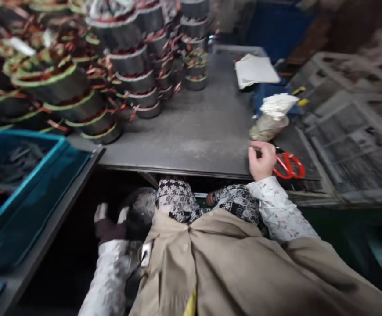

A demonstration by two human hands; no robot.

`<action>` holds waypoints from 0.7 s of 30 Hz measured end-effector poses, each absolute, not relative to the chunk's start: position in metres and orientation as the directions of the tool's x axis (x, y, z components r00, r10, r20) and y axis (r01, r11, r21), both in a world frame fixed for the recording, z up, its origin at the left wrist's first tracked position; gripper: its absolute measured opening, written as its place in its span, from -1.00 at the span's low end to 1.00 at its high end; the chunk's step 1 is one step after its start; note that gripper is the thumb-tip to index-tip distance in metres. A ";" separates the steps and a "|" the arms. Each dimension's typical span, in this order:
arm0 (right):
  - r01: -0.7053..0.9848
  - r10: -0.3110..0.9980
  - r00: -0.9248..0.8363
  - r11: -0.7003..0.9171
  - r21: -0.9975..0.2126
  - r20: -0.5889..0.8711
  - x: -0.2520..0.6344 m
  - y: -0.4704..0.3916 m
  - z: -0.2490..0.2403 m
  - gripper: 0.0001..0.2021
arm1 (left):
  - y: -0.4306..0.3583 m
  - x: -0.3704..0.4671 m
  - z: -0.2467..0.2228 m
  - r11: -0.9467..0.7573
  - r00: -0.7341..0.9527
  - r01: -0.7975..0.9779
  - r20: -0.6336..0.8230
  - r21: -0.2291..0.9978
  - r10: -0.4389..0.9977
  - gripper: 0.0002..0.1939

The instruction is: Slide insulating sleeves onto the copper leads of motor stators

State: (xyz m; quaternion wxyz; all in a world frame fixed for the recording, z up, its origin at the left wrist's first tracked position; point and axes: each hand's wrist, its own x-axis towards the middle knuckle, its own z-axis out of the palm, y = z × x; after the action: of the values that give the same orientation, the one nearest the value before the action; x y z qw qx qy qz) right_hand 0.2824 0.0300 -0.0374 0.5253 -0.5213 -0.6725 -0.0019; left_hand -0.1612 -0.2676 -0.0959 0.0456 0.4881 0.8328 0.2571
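Over the dark gap below the table edge, my left hand (110,221) hangs in a dark fingerless glove. Its bare fingers and thumb stand apart with nothing between them. Near the front right of the table, my bare right hand (262,159) has its fingers curled in towards the thumb; what they hold, if anything, is hidden. Scissors with red handles (289,166) lie just right of that hand. Behind it is a cup-like container (270,126) with a bundle of thin white pieces (279,105) sticking out.
Stacks of dark ring-shaped parts (135,83) with reddish wires crowd the back left of the grey table (191,136). A teal bin (29,184) stands at left. Papers (256,71) lie at the back right. Grey plastic crates (349,145) border the right side.
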 end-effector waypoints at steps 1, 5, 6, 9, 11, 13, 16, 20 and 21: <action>0.767 0.686 0.102 0.407 -0.496 0.721 0.294 0.026 -0.039 -0.78 | -0.259 -0.162 -0.093 0.347 -0.524 0.805 0.302 0.481 0.797 0.03; 0.892 0.783 0.183 0.121 -0.435 0.595 0.346 0.014 -0.048 -0.70 | -0.212 -0.159 -0.069 0.019 -0.324 0.907 0.668 0.420 0.670 -0.03; 0.897 0.822 0.171 0.099 -0.432 0.543 0.357 0.015 -0.050 -0.71 | -0.194 -0.156 -0.060 -0.051 -0.242 0.924 0.682 0.379 0.690 -0.01; 0.889 0.890 0.058 0.160 -0.428 0.452 0.383 0.020 -0.051 -0.75 | -0.132 -0.141 -0.036 -0.199 -0.029 0.941 0.652 0.273 0.758 -0.05; 0.869 0.896 -0.023 0.237 -0.434 0.444 0.395 0.023 -0.047 -0.76 | -0.092 -0.125 -0.025 -0.230 0.051 0.941 0.566 0.250 0.823 -0.16; 0.838 0.896 -0.105 0.313 -0.447 0.432 0.406 0.025 -0.041 -0.77 | -0.061 -0.108 -0.020 -0.198 0.066 0.947 0.452 0.252 0.890 -0.24; 0.785 0.882 -0.229 0.417 -0.458 0.411 0.416 0.025 -0.034 -0.77 | -0.038 -0.093 -0.020 -0.137 0.058 0.963 0.317 0.233 0.947 -0.33; 0.714 0.835 -0.386 0.539 -0.446 0.391 0.400 0.024 -0.031 -0.70 | -0.037 -0.090 -0.019 -0.094 0.050 0.978 0.227 0.185 0.973 -0.35; 0.697 0.819 -0.427 0.568 -0.437 0.383 0.389 0.024 -0.032 -0.69 | -0.039 -0.089 -0.018 -0.080 0.040 0.981 0.220 0.177 0.975 -0.35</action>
State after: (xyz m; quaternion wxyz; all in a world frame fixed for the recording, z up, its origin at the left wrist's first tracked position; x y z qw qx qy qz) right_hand 0.3891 0.0238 -0.0319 0.2861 -0.4522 -0.8381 0.1062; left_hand -0.0892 -0.0387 -0.0181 -0.0109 0.7211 0.6780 0.1420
